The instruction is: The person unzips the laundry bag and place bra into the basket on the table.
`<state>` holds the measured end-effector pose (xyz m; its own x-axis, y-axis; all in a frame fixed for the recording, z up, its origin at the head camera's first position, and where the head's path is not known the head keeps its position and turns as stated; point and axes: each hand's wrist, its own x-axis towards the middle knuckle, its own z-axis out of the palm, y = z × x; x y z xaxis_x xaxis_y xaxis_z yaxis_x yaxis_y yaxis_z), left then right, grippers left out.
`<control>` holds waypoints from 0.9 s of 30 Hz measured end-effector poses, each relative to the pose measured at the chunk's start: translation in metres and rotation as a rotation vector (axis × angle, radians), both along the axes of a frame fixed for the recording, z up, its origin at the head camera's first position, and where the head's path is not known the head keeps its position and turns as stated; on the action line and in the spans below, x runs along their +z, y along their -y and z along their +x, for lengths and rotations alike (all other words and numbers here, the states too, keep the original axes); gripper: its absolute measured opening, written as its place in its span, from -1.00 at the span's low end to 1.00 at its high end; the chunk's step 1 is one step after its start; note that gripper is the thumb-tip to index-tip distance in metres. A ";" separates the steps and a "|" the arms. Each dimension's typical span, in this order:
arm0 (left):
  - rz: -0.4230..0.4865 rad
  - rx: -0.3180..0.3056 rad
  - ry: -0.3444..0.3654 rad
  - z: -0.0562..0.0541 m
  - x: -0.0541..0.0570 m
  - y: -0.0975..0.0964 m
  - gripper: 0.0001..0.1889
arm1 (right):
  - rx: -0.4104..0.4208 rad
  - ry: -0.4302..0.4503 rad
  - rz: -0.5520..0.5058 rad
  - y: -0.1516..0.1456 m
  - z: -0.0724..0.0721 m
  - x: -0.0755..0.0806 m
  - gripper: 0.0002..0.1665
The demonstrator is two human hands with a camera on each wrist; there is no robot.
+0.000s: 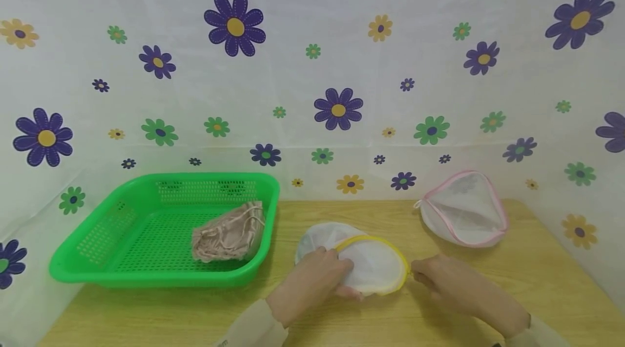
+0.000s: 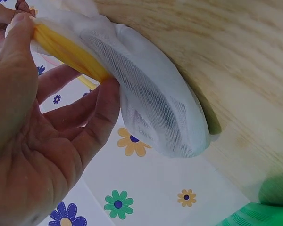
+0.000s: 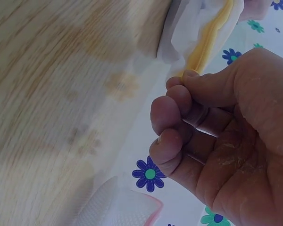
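A white mesh laundry bag [image 1: 372,265] with a yellow zipper edge [image 1: 401,252] is held just above the wooden table. My left hand [image 1: 314,277] grips its near left side; in the left wrist view, the thumb and fingers [image 2: 108,101] hold the yellow edge. At the bag's right end, my right hand [image 1: 451,284] pinches the tip of the yellow edge between thumb and index finger, as the right wrist view shows. Whether that tip is the zipper pull is hidden by the fingertips.
On the left stands a green plastic basket [image 1: 146,276] with a folded beige cloth item [image 1: 229,233] inside. Another white mesh bag with pink trim [image 1: 464,217] lies at the back right of the table [image 1: 371,328]. A flower-printed sheet [image 1: 293,76] hangs behind.
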<state>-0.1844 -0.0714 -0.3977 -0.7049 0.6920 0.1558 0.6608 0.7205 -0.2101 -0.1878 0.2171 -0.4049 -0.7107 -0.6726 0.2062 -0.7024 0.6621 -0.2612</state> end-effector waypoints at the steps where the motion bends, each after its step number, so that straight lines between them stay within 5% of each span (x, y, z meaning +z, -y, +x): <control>1: 0.005 -0.001 0.006 0.000 0.000 0.000 -0.43 | 0.006 -0.009 -0.004 0.000 0.000 0.000 -0.64; 27: 0.134 -0.003 0.203 -0.007 0.003 0.002 -0.47 | 0.093 -0.025 -0.081 -0.001 0.003 -0.001 -0.61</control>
